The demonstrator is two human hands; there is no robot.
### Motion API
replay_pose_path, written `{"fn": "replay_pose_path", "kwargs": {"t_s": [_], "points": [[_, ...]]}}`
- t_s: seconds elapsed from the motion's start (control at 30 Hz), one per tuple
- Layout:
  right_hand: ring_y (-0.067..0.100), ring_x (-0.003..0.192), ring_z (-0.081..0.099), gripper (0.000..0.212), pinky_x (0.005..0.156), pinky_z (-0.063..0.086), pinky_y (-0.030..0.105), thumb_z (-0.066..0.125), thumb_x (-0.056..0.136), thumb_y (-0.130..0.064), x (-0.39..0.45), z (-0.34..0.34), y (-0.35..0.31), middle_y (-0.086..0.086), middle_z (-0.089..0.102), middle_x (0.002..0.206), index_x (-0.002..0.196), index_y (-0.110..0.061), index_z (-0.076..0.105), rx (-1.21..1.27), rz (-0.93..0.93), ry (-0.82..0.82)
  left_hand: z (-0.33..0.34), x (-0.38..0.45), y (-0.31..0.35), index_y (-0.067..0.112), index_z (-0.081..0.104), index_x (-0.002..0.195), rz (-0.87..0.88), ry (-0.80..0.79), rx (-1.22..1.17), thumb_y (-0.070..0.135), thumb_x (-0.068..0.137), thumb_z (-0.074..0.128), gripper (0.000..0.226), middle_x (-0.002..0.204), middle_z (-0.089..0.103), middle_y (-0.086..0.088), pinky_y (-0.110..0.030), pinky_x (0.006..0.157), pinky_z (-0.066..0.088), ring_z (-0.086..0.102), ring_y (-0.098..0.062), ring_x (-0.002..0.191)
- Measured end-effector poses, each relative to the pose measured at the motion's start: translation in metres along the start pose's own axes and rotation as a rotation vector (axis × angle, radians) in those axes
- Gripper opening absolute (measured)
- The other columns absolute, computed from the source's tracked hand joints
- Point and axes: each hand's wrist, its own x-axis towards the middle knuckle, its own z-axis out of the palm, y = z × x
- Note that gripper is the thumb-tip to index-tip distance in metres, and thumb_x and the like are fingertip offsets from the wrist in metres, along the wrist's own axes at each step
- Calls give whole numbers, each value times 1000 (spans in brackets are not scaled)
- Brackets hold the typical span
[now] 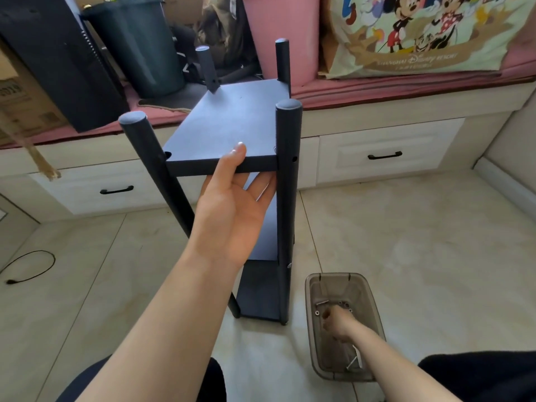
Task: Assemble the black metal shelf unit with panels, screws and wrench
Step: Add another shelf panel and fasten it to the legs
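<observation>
The black metal shelf unit (232,123) stands on the tiled floor, its round posts rising past the top panel. The near left post (150,158) leans outward. My left hand (232,204) holds the top panel's front edge, thumb on top and fingers underneath. Lower panels (261,291) show below it. To the right, my right hand (336,323) reaches down into a small translucent grey bin (313,314) that holds several screws (322,302) and washers. Its fingers are curled among them; what they hold is hidden.
A white drawer bench (385,152) with a pink cushion runs behind the shelf, carrying a dark bin (139,44), a pink bin (278,33) and a printed bag. A black cable (32,265) lies on the floor at left. My knees sit at the bottom edge.
</observation>
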Motion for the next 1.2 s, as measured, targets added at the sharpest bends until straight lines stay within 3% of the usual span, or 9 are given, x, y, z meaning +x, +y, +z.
{"fn": "replay_pose_path", "kwargs": {"t_s": [0.07,0.13,0.3,0.43,0.63,0.77,1.03,1.2], "points": [[25,119,57,39,90,49,27,48,98,-8,16,0,2,11,56,133,137,-13,49,12,-19,16,-2,1,-1,12,56,121,2,-18,2,21,98,58,25,121,69,-8,-48,112,44,66,-32,119],[24,127,53,47,102,44,29,51,96,-8,30,1,3,9,53,141,142,-14,43,16,-61,18,-4,1,-2,13,59,117,5,-31,6,21,97,59,22,116,71,-7,-47,112,44,66,-32,120],[24,126,53,33,101,41,28,50,99,-12,57,6,4,12,55,137,131,-7,49,-30,-85,12,-7,0,-1,15,71,95,0,-51,0,19,94,62,10,114,70,-8,-45,109,47,65,-34,121],[28,125,54,36,102,42,32,52,96,-12,69,7,8,15,57,135,131,-5,54,-67,-79,-11,-6,1,-1,16,72,89,7,-34,17,21,90,63,11,113,70,-7,-46,110,47,64,-34,122],[17,102,58,20,96,41,27,38,100,-4,75,14,5,7,60,111,103,-8,57,-110,-119,-3,-6,0,0,15,73,81,4,-47,48,22,92,62,17,111,72,-8,-47,110,47,64,-34,123],[27,118,56,28,97,42,30,39,100,-5,74,19,3,15,58,127,122,-4,56,-143,-129,80,-6,1,0,15,72,80,5,-41,54,23,90,62,17,107,73,-7,-46,109,47,64,-33,123],[22,122,55,31,101,38,25,33,102,-4,71,32,16,11,58,131,121,-7,58,-219,-212,188,-5,1,-1,17,72,77,-5,-44,37,22,90,63,17,108,73,-7,-45,108,48,63,-34,124],[20,123,55,32,102,38,24,34,102,-4,65,29,17,9,60,132,122,-9,59,-171,-138,169,-6,0,-1,18,70,75,-2,-56,34,22,91,64,17,107,72,-7,-47,110,47,62,-34,125]]}}
